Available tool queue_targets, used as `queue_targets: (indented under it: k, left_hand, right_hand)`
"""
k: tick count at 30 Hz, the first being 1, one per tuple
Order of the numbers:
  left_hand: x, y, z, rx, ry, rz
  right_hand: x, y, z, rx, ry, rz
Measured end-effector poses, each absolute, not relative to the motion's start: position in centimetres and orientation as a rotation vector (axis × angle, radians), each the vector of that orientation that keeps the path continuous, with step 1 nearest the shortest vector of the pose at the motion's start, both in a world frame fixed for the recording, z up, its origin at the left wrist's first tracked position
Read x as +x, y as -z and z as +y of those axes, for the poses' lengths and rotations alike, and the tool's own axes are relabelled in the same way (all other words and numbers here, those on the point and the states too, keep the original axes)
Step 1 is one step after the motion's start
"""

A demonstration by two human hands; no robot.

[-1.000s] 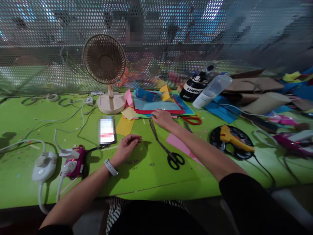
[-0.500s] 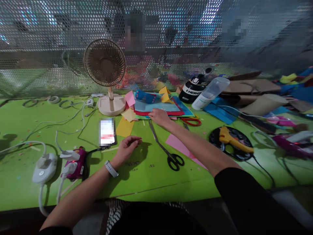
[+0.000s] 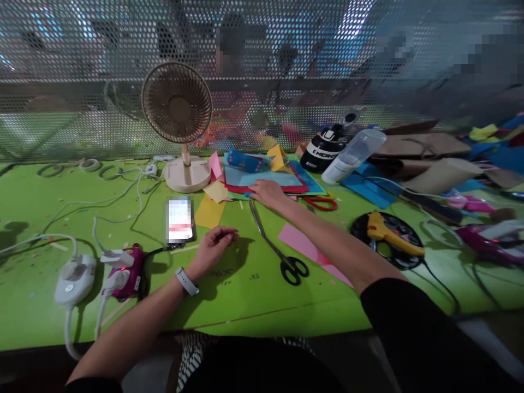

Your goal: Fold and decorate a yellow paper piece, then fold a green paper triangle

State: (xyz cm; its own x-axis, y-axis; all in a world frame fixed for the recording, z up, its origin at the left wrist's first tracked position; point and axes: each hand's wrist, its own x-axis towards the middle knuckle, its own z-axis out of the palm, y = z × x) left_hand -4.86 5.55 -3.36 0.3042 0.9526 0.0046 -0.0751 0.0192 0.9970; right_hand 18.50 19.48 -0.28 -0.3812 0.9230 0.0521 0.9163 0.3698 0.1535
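Green table (image 3: 254, 305); perforated metal screen (image 3: 82, 98) behind.

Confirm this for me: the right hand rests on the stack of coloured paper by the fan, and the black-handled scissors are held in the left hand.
Not quite. The head view shows the black-handled scissors lying on the green table, apart from the left hand, which holds no scissors. The right hand does rest on the edge of the stack of coloured paper by the fan.

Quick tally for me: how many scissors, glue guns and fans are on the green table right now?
Scissors: 2, black-handled scissors and red-handled scissors
Glue guns: 1, yellow glue gun on a dark round tray
Fans: 1, beige desk fan
Total: 4
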Motion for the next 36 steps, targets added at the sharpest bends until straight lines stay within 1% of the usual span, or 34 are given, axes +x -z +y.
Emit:
queue_targets:
  k: [4,11,13,17,19,27,36]
  left_hand:
    - [-5.0,3.6,5.6,1.291,-0.997,0.922]
    - [-5.1,3.6,5.6,1.299,-0.984,0.916]
    - [-5.1,3.5,5.5,1.296,-0.986,0.918]
    - [-4.9,3.4,5.5,1.282,-0.991,0.928]
    - [-4.9,3.4,5.5,1.28,-0.985,0.92]
    - [-4.9,3.2,5.6,1.285,-0.981,0.932]
    - [-4.9,2.9,5.6,1.279,-0.965,0.944]
  right_hand:
    - [18.4,0.4,19.5,1.721,-0.292,2.587]
    - [18.5,0.5,20.1,1.924,-0.353,2.505]
    - [19.0,0.3,20.1,1.874,-0.336,2.54]
    - [20.0,0.0,19.4,1.583,-0.289,2.642]
    - [20.3,-0.1,19.0,1.541,-0.312,2.638]
    - [20.0,-0.3,19.9,2.004,-0.366,2.434]
    - [19.2,0.5,21.4,2.182,-0.374,2.334]
